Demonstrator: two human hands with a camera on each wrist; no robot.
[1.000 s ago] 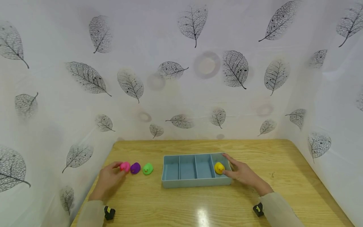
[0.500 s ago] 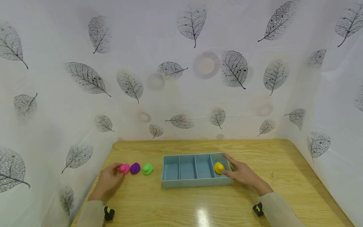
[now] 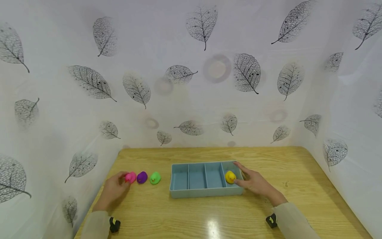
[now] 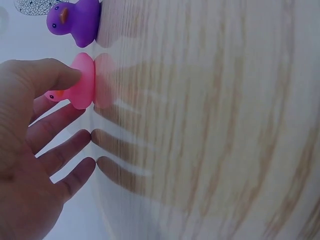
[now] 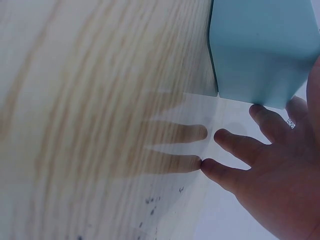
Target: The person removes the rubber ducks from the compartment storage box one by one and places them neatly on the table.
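My left hand (image 3: 114,188) pinches a pink toy duck (image 3: 130,177) at the left of the table. In the left wrist view the thumb (image 4: 60,75) lies on the pink duck, whose base meets the tabletop; the other fingers spread below it. Right beside it stand a purple toy duck (image 3: 142,177) and a green one. A yellow toy duck (image 3: 230,177) sits in the rightmost compartment of a blue-grey divided box (image 3: 206,193). My right hand (image 3: 257,183) rests at that end, index finger at the far corner, thumb over the rim near the yellow duck. Its other fingers are straight.
The green toy duck (image 3: 155,178) stands between the purple duck and the box. The box's other compartments hold nothing. A leaf-patterned white sheet (image 3: 191,99) rises behind and along both sides of the wooden table (image 3: 191,215).
The pink duck has shifted slightly left and down, and its beak has turned more toward me, with my left hand on it. My right hand, the box and the yellow duck hold still.
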